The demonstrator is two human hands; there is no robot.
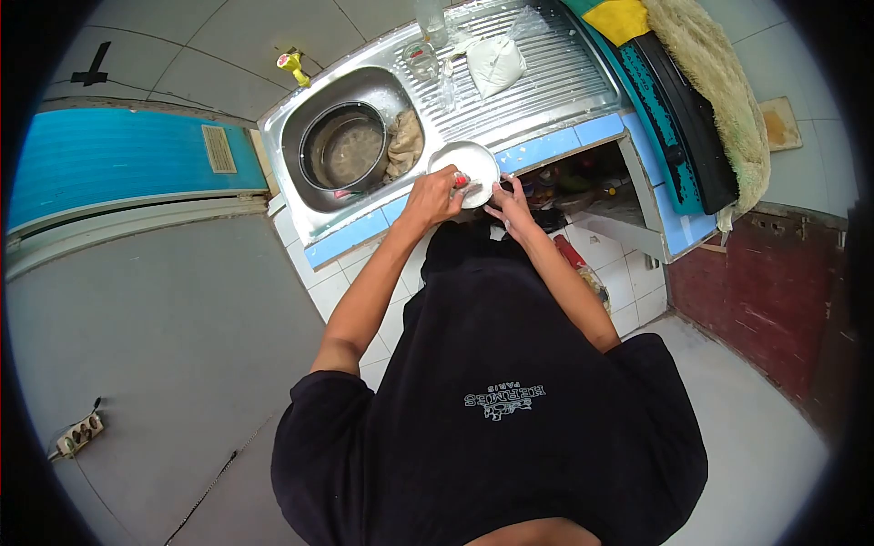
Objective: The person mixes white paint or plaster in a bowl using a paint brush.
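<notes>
A small round white dish is held over the front edge of the sink. My right hand grips its near right rim, fingers at the edge. My left hand reaches over the dish from the left, its fingers closed and tips inside the rim. A small red thing shows at those fingertips; its kind is too small to tell. What lies inside the dish is partly covered by the fingers.
A dark round pot with cloudy water sits in the steel sink, beside a brown cloth. On the drainboard are a bag of white powder and a glass. A yellow tap is behind the basin.
</notes>
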